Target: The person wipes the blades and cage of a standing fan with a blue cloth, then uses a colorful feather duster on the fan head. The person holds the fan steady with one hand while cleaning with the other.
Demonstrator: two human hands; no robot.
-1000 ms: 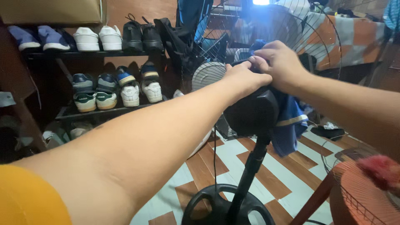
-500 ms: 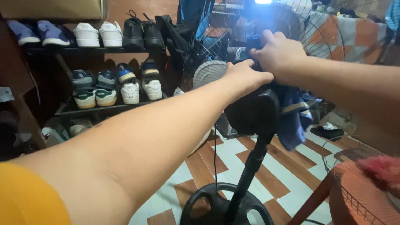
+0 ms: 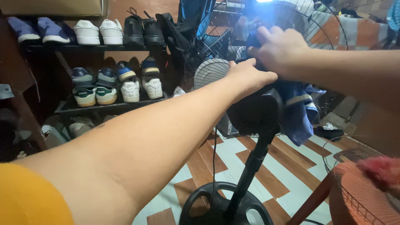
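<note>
A black standing fan is in front of me; its motor housing point(image 3: 254, 110) sits on a black pole point(image 3: 250, 171) above a round base point(image 3: 208, 204). My left hand point(image 3: 248, 78) lies flat on top of the housing, gripping it. My right hand point(image 3: 277, 48) is closed on a blue cloth point(image 3: 298, 114) that hangs down the housing's right side, pressed against the back of the wire fan grille point(image 3: 300, 25). The fingertips of both hands nearly touch.
A dark shoe rack point(image 3: 100, 106) with several pairs of shoes stands at the left. A second wire grille point(image 3: 358, 196) with a red fluffy duster point(image 3: 381, 171) lies at the lower right. The floor has brown and white stripes.
My right hand has shifted slightly up and right along the grille with the cloth. The left hand stays on the housing.
</note>
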